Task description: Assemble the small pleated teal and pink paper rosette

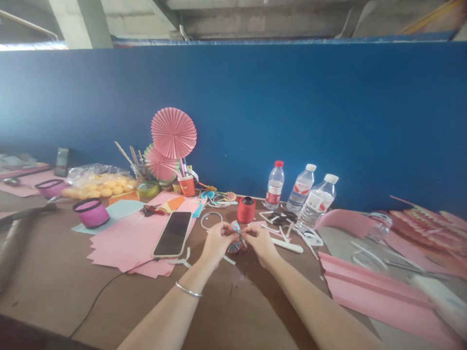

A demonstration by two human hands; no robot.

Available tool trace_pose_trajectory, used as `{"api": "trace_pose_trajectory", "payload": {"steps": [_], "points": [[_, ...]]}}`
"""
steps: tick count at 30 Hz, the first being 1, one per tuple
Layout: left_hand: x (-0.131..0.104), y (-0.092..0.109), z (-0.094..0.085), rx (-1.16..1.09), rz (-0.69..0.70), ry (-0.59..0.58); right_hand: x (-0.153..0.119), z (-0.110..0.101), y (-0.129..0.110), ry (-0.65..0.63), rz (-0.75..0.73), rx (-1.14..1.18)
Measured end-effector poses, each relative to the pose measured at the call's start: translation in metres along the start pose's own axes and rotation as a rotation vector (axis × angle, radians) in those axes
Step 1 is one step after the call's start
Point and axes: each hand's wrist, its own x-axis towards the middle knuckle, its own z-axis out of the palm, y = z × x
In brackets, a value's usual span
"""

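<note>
Presently, the pleated paper [233, 248] sits between the left hand [219, 239] and right hand [261, 241], each pinching it by fingertips, over the surface [47, 272].

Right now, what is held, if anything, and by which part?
A small pleated paper piece; left grip and right grip pinch it near the middle.

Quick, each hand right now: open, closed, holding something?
Left hand: closed, thumb and fingers pinching the pleated paper.
Right hand: closed, fingertips pinching the same paper from the other side.
</note>
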Motion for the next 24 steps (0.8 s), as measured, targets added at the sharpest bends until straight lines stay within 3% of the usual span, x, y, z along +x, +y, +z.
{"api": "trace_pose_trajectory", "payload": {"steps": [7, 19, 24], "points": [[-0.005, 0.009, -0.001, 0.424, 0.239, -0.053, -0.001, 0.001, 0.0, 0.016, 0.129, 0.192], [-0.007, 0.019, -0.001, 0.585, 0.262, -0.046, 0.0, 0.002, 0.002, 0.011, 0.129, 0.219], [-0.008, 0.019, -0.001, 0.651, 0.342, -0.056, 0.001, 0.001, 0.005, -0.013, 0.12, 0.246]]}}
